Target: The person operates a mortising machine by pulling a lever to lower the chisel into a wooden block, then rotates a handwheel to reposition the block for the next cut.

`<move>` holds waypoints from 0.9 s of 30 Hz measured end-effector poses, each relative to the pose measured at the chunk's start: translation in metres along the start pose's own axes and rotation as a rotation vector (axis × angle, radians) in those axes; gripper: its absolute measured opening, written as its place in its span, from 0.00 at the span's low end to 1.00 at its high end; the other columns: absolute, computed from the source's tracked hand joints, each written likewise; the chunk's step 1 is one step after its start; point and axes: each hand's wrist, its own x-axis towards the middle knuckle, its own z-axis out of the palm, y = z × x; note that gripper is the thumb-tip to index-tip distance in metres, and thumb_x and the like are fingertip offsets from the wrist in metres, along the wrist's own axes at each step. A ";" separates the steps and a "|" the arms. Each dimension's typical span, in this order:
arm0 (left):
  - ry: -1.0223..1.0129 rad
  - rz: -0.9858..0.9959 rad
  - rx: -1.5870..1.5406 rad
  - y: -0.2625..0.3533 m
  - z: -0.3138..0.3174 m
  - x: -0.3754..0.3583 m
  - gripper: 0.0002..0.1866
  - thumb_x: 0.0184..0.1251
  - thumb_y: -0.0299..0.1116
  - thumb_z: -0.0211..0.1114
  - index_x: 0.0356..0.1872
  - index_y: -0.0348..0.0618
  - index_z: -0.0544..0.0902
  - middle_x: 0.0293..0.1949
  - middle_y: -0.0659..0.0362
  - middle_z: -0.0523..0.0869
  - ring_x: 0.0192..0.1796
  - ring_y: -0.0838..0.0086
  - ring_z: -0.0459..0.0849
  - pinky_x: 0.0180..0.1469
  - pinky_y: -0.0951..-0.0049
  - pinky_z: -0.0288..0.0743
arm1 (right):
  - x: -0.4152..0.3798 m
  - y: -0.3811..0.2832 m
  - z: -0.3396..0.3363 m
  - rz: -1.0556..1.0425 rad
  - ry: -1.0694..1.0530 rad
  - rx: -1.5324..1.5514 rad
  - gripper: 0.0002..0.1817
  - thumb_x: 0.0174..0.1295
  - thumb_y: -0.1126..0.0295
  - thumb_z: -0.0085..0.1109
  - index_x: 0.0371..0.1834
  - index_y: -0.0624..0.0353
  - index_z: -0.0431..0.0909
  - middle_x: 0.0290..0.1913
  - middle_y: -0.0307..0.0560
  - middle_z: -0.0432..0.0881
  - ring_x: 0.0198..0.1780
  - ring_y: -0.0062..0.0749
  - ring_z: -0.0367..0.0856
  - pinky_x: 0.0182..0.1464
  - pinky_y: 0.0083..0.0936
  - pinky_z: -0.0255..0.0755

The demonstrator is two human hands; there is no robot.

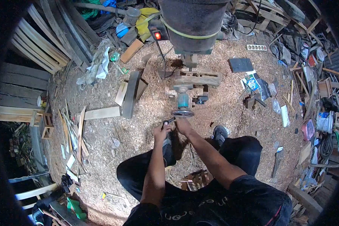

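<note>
My left hand (162,131) is closed around a dark, thin tool (169,121) whose far end points toward the handwheel. Just right of it, my right hand (183,125) is below the rim of the metal handwheel (182,113); its fingers are hidden. The handwheel sits on the near end of a green machine part (183,100). Beyond that part lies a worn, light-brown block (197,78), beneath a large dark machine housing (190,26) with a yellow-green band.
Wood shavings cover the ground (147,147). Dark and pale boards (131,94) lie at the left of the machine. A power strip (256,48) and dark slab (240,64) are at the upper right. A hammer-like tool (277,162) lies at the right.
</note>
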 end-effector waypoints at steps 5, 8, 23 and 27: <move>-0.006 0.185 0.280 0.015 0.004 -0.012 0.15 0.73 0.35 0.66 0.53 0.35 0.86 0.30 0.56 0.90 0.32 0.75 0.88 0.36 0.72 0.81 | -0.059 0.014 0.003 -0.073 0.480 0.067 0.27 0.57 0.76 0.61 0.62 0.63 0.69 0.56 0.68 0.76 0.56 0.67 0.76 0.58 0.51 0.72; 0.017 0.288 0.351 0.025 0.014 -0.022 0.15 0.73 0.35 0.66 0.51 0.34 0.86 0.30 0.54 0.90 0.32 0.73 0.88 0.36 0.72 0.81 | -0.084 0.027 -0.009 0.051 0.450 0.114 0.25 0.56 0.77 0.63 0.59 0.64 0.71 0.55 0.67 0.75 0.56 0.66 0.75 0.58 0.49 0.73; 0.462 1.310 0.335 0.403 0.090 -0.112 0.22 0.74 0.37 0.60 0.61 0.32 0.76 0.57 0.41 0.80 0.61 0.45 0.76 0.67 0.52 0.67 | -0.099 -0.105 -0.366 -0.314 1.224 0.527 0.13 0.71 0.70 0.57 0.53 0.66 0.78 0.48 0.56 0.84 0.52 0.42 0.83 0.57 0.33 0.74; 0.520 1.721 0.210 0.544 0.126 -0.123 0.20 0.68 0.38 0.63 0.55 0.36 0.78 0.54 0.44 0.80 0.58 0.48 0.77 0.65 0.54 0.67 | -0.079 -0.175 -0.487 -0.492 1.352 0.531 0.16 0.69 0.66 0.60 0.53 0.66 0.79 0.46 0.53 0.86 0.49 0.38 0.85 0.53 0.32 0.77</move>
